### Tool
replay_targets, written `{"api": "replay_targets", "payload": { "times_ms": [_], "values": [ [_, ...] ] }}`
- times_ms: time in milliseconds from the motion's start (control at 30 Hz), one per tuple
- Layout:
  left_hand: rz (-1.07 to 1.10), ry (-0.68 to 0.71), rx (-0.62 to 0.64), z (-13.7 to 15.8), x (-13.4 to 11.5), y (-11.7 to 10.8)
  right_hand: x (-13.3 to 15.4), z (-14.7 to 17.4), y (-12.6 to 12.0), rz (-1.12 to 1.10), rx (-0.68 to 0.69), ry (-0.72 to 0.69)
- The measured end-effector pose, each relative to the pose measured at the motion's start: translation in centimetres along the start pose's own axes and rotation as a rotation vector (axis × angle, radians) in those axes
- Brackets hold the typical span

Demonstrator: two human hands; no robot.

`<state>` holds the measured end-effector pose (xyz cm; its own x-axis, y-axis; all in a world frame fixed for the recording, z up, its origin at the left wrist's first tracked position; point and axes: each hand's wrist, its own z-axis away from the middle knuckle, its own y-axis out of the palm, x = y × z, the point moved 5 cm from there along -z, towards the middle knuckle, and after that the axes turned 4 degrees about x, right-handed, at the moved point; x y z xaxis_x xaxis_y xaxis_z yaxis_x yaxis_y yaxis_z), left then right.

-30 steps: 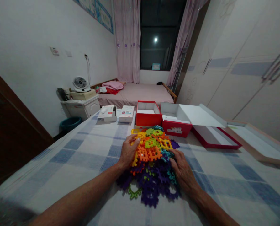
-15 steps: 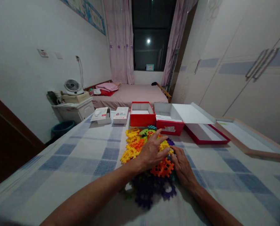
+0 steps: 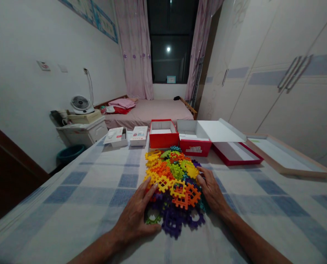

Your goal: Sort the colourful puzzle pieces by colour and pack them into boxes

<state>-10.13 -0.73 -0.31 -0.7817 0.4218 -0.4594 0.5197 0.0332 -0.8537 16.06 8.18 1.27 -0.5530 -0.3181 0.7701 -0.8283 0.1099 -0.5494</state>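
A heap of plastic gear-shaped building pieces (image 3: 163, 183) in yellow, orange, green, teal and purple lies on the checked cloth in front of me. My left hand (image 3: 137, 211) is at the heap's near left side, thumb and fingers spread around a green piece (image 3: 153, 220), fingertips by the yellow ones. On the right edge of the heap rests my right hand (image 3: 211, 187), fingers slightly bent and touching the yellow (image 3: 191, 171) and purple pieces there. I see neither hand gripping a piece.
Behind the heap stand a red open box (image 3: 163, 140), a red and white box (image 3: 194, 147) and two small white boxes (image 3: 138, 136). A shallow red-rimmed box (image 3: 236, 161) and a large tan lid (image 3: 295, 170) lie to the right. The blue-and-white cloth (image 3: 97, 205) covers the surface.
My left hand has moved off the top of the heap, down and left to its near side, uncovering the green and yellow pieces. My right hand stays at the right edge. The view has shifted slightly.
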Motion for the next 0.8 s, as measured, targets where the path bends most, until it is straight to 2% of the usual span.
{"api": "replay_targets", "payload": {
  "times_ms": [100,333,433,533,600,633,733,800],
  "values": [
    [0.031,0.035,-0.069,-1.8,-1.6,0.1,0.0,0.2,0.2,0.015,0.019,-0.005],
    [0.057,0.202,-0.142,-7.2,-5.0,0.7,-0.5,0.0,0.2,0.035,0.014,-0.079],
    [0.033,0.241,-0.151,-9.7,-7.1,0.6,-0.9,-0.2,-0.3,0.009,-0.044,-0.025],
    [0.030,0.282,-0.111,-11.5,-8.5,-0.6,-1.3,-0.2,-1.0,-0.011,-0.090,0.028],
    [0.046,0.255,-0.157,-12.5,-7.7,-2.1,-1.4,-0.3,-1.3,0.010,-0.087,-0.006],
    [0.048,0.205,-0.210,-12.9,-6.5,-3.0,-1.5,-0.3,-1.5,0.027,-0.089,-0.027],
    [-0.013,-0.087,-0.349,-13.9,-0.5,-4.4,-1.9,-0.3,-1.8,0.064,-0.117,-0.061],
    [-0.023,-0.301,-0.329,-14.3,3.9,-3.9,-2.2,-0.3,-1.8,0.068,-0.134,-0.062]
  ]
}}
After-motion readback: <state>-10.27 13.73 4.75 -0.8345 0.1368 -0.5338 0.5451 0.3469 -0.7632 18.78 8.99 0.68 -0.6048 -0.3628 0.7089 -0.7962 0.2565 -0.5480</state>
